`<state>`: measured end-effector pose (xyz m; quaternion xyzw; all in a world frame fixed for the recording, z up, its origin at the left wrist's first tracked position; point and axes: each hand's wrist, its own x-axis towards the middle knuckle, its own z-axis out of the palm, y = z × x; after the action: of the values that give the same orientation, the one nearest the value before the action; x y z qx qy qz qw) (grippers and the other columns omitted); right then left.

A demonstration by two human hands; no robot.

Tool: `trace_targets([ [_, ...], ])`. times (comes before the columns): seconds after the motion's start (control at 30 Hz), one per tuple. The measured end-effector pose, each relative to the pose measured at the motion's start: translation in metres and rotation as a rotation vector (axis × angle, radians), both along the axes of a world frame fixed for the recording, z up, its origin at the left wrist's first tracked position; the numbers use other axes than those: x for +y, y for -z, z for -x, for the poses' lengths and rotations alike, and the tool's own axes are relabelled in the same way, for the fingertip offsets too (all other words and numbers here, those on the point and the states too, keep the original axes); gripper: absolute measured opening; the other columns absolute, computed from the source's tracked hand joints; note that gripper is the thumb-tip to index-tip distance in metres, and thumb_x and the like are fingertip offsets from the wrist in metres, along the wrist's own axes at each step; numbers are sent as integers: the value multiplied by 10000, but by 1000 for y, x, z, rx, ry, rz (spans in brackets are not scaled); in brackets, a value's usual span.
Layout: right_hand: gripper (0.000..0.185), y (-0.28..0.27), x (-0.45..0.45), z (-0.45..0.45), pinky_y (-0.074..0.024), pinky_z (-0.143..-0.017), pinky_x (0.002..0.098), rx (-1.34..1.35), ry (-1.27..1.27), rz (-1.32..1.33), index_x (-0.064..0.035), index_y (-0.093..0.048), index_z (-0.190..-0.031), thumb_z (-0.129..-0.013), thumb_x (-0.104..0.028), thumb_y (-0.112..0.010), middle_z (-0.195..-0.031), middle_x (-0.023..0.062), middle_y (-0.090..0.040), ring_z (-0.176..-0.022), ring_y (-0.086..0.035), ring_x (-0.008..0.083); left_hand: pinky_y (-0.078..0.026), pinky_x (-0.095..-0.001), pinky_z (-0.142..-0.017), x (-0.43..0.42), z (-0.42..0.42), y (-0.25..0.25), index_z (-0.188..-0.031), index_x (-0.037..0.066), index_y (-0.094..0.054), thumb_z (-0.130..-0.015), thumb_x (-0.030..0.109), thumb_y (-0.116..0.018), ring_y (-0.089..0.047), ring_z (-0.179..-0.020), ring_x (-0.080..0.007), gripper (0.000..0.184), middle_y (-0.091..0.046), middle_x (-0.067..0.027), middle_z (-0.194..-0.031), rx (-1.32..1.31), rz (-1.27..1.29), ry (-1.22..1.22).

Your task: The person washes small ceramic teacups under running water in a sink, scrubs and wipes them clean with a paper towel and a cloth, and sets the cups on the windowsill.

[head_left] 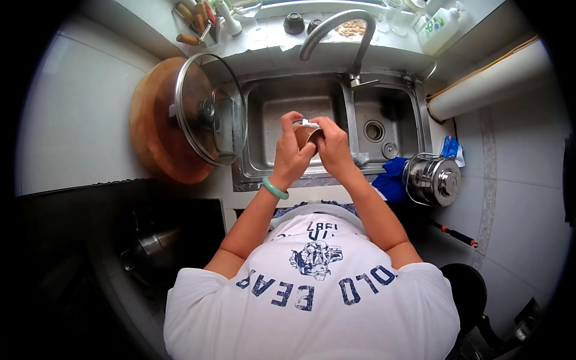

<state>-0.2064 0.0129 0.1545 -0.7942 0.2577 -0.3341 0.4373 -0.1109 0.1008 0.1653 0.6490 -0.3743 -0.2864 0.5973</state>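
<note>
Both hands meet over the left sink basin (270, 108), near its front edge. Between them is a small brown cup-like object (306, 135) with a white piece (309, 123) at its far edge; I cannot make out its exact kind. My left hand (291, 151), with a green bangle on the wrist, has its fingers curled round the left side. On the right side, my right hand (333, 144) grips the same object with thumb and fingers. The fingers hide much of it.
A glass lid (207, 135) leans by a round wooden board (153, 132) at left. The faucet (360, 57) arches behind the basins. Right of the sink stand a steel pot (433, 183) and a blue cloth (393, 180). Bottles and utensils line the windowsill.
</note>
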Motion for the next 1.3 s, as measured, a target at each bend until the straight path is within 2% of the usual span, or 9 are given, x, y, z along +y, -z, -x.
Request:
trace_targets([
  [0.13,243,-2,-11,2,-484,-701,387,-18,36,-118,-25,-559,-990,-777,44,-463,-869,167,-620,-790,-616,349,-399,-390,-923,-10,-16,8,-1294,66,-313,-765,339,-681,-496,-1076,-265,700,-443,-154,-1227,-354,-40,146],
  [0.2,247,-5,-9,0,-488,-705,378,-105,-47,-373,-34,-547,-1006,-788,38,-455,-873,164,-629,-786,-623,347,-388,-376,-963,-11,-17,10,-1369,97,-269,-829,573,-540,-466,-1155,-254,769,-322,-138,-1369,736,245,357],
  [0.23,244,-7,-4,-3,-484,-682,386,-222,-85,-416,-51,-545,-1024,-803,17,-470,-875,162,-632,-767,-623,339,-373,-362,-998,-12,-13,2,-1389,93,-280,-860,658,-383,-434,-1216,-234,780,-362,-124,-1361,931,231,294],
  [0.47,308,14,1,-3,-382,-831,384,100,83,225,-175,-636,-991,-711,-52,-601,-947,68,-600,-985,-511,284,-388,-364,-1007,-21,-4,26,-1308,29,-433,-952,377,-398,-497,-1168,-247,499,-500,-169,-1268,1403,216,220],
  [0.67,342,-4,1,2,-286,-964,357,15,187,339,-185,-710,-964,-682,-19,-609,-1127,47,-570,-1156,-352,253,-421,-385,-970,-20,1,17,-1152,21,-524,-958,312,-377,-532,-1109,-248,379,-544,-158,-1192,1511,155,104],
  [0.77,330,-6,-1,4,-342,-943,337,-91,133,319,-135,-714,-948,-685,22,-591,-1140,59,-568,-1086,-442,238,-445,-350,-940,-11,-7,57,-1203,-8,-484,-969,324,-352,-539,-1086,-224,428,-529,-170,-1186,1620,270,250],
  [0.87,319,9,-3,9,-417,-870,294,-236,15,-114,-70,-696,-963,-710,67,-560,-1153,82,-568,-959,-530,210,-424,-357,-945,-20,0,71,-1105,-2,-511,-969,230,-361,-535,-1059,-238,308,-556,-143,-1097,1266,219,-344],
  [1.13,154,17,16,10,-468,-681,347,-125,227,-41,-11,-530,-902,-764,-11,-599,-855,146,-564,-791,-593,298,-361,-322,-1024,-15,29,10,-1304,-20,-405,-998,266,-319,-476,-1175,-207,428,-493,-141,-1269,496,170,38],
  [1.3,189,22,19,10,-468,-696,331,-150,256,-108,-44,-487,-926,-788,-53,-615,-861,127,-580,-796,-608,278,-326,-319,-1043,-12,27,4,-1355,-11,-365,-991,259,-365,-431,-1224,-193,454,-451,-127,-1328,622,128,87],
])
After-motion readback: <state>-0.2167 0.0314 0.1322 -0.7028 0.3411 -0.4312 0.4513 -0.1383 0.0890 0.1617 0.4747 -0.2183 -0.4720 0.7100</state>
